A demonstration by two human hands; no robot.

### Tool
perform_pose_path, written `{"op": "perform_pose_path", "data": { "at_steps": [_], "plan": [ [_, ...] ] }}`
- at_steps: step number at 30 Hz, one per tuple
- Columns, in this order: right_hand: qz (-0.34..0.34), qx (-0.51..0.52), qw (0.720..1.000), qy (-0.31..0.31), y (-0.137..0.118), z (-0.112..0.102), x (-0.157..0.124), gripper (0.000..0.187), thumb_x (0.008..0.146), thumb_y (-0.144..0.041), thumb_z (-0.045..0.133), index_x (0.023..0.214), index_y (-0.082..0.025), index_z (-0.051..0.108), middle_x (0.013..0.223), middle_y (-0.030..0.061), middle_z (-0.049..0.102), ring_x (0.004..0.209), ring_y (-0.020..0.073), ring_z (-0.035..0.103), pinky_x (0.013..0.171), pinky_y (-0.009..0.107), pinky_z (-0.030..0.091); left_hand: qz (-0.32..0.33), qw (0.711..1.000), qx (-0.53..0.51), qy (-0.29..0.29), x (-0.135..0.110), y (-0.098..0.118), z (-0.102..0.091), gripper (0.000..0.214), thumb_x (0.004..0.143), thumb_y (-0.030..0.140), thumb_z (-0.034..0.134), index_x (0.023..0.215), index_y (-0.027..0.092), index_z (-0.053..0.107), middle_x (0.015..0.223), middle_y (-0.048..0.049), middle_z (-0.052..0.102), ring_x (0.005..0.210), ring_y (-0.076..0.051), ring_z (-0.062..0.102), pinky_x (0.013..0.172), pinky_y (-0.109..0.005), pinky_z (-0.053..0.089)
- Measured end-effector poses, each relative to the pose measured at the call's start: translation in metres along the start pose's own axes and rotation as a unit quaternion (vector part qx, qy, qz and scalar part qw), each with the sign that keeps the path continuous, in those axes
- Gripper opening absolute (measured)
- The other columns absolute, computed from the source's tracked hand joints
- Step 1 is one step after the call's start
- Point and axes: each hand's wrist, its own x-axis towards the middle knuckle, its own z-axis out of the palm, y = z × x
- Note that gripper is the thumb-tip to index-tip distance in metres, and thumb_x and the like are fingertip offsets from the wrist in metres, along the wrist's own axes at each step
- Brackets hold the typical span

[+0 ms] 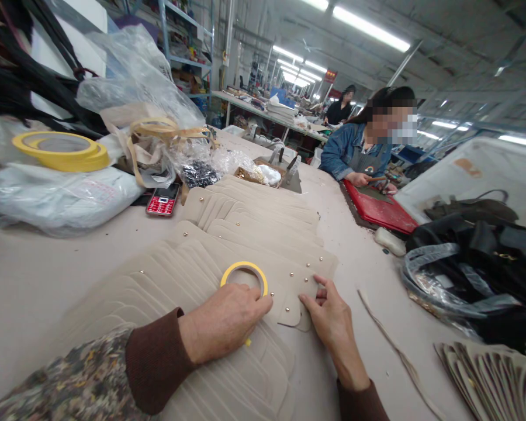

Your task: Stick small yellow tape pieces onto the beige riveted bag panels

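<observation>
My left hand is closed on a roll of yellow tape, its ring standing up above my fingers. A small bit of yellow tape shows below that hand. Under it spread many overlapping beige panels with rounded corners, several bearing small metal studs. My right hand rests at the right edge of a studded panel. Its thumb and forefinger are apart and touch the panel near the studs, while the other fingers curl inward.
A red keypad phone lies beyond the panels. Yellow tape rolls sit on plastic-wrapped goods at left. A beige strip, black bags and a fanned stack of pieces are at right. A co-worker works at a red board.
</observation>
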Motion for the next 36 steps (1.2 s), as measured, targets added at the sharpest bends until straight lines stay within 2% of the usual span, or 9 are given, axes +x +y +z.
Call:
{"op": "perform_pose_path", "data": {
  "at_steps": [5,10,15,19,22,25,28,31,36],
  "plan": [
    [-0.039,0.017,0.999,0.006,-0.004,0.001,0.009,0.055,0.077,-0.040,0.058,0.125,-0.015,0.057,0.082,0.0016,0.063,0.064,0.0173,0.061,0.068,0.033,0.052,0.004,1.000,-0.014,0.000,0.001,0.000,0.002,0.011,0.087,0.011,0.044,0.089,0.020,0.050,0.084,-0.0048,0.062,0.073,-0.023,0.058,0.061,-0.033,0.045],
    [-0.045,0.008,0.997,0.058,-0.012,-0.011,-0.011,0.048,0.080,-0.046,0.053,0.114,-0.013,0.062,0.095,0.0103,0.068,0.075,0.0205,0.065,0.070,0.034,0.052,0.012,0.999,-0.029,0.012,0.000,0.000,0.000,0.011,0.092,0.015,0.041,0.089,0.020,0.050,0.084,-0.0026,0.062,0.070,-0.021,0.058,0.059,-0.031,0.043],
    [-0.011,0.031,0.995,-0.090,-0.041,0.001,-0.040,0.053,0.083,-0.046,0.056,0.125,-0.015,0.056,0.064,-0.0010,0.067,0.059,0.0192,0.064,0.061,0.030,0.049,0.004,0.999,-0.036,-0.003,-0.002,0.001,-0.006,0.012,0.091,0.013,0.041,0.091,0.020,0.052,0.084,-0.0025,0.062,0.069,-0.022,0.059,0.057,-0.032,0.044],
    [0.002,0.019,0.994,-0.106,-0.058,0.015,-0.047,0.058,0.079,-0.039,0.062,0.131,-0.013,0.052,0.066,-0.0011,0.069,0.064,0.0215,0.067,0.063,0.031,0.047,0.000,0.999,-0.038,-0.007,-0.002,0.002,-0.008,0.014,0.091,0.014,0.041,0.093,0.020,0.053,0.086,-0.0032,0.063,0.070,-0.023,0.061,0.058,-0.034,0.046],
    [0.054,0.113,0.988,-0.095,-0.060,0.020,-0.045,0.055,0.072,-0.033,0.067,0.122,-0.012,0.056,0.061,-0.0024,0.067,0.060,0.0194,0.065,0.059,0.028,0.048,0.000,0.999,-0.038,-0.010,-0.003,0.003,-0.009,0.014,0.090,0.014,0.042,0.093,0.020,0.054,0.086,-0.0032,0.064,0.069,-0.023,0.061,0.057,-0.033,0.045],
    [0.126,0.247,0.954,-0.117,-0.059,0.025,-0.044,0.058,0.065,-0.030,0.071,0.117,-0.011,0.054,0.053,-0.0066,0.061,0.050,0.0151,0.058,0.049,0.024,0.044,-0.001,0.999,-0.038,-0.014,-0.002,0.003,-0.009,0.014,0.089,0.013,0.042,0.093,0.020,0.054,0.086,-0.0030,0.064,0.069,-0.023,0.061,0.056,-0.033,0.045],
    [0.133,0.331,0.928,-0.109,-0.057,0.032,-0.046,0.058,0.062,-0.028,0.074,0.115,-0.013,0.054,0.061,-0.0065,0.060,0.050,0.0114,0.056,0.048,0.021,0.044,-0.001,0.999,-0.047,-0.012,-0.003,0.003,-0.010,0.013,0.091,0.014,0.042,0.093,0.021,0.054,0.087,-0.0027,0.064,0.070,-0.023,0.061,0.058,-0.033,0.045],
    [0.086,0.305,0.946,-0.074,-0.051,0.033,-0.046,0.049,0.065,-0.028,0.072,0.111,-0.016,0.058,0.073,-0.0040,0.061,0.054,0.0105,0.058,0.051,0.021,0.048,0.003,0.998,-0.058,0.002,-0.004,0.001,-0.010,0.012,0.092,0.015,0.043,0.092,0.021,0.053,0.088,-0.0027,0.063,0.073,-0.022,0.060,0.060,-0.032,0.045],
    [0.022,0.190,0.981,-0.044,-0.032,0.015,-0.036,0.040,0.072,-0.032,0.066,0.109,-0.017,0.062,0.075,-0.0021,0.061,0.055,0.0119,0.059,0.055,0.024,0.052,-0.013,0.998,-0.061,0.000,-0.003,-0.001,-0.008,0.012,0.091,0.012,0.043,0.090,0.020,0.052,0.086,-0.0032,0.061,0.074,-0.021,0.058,0.062,-0.031,0.044]
  ]
}}
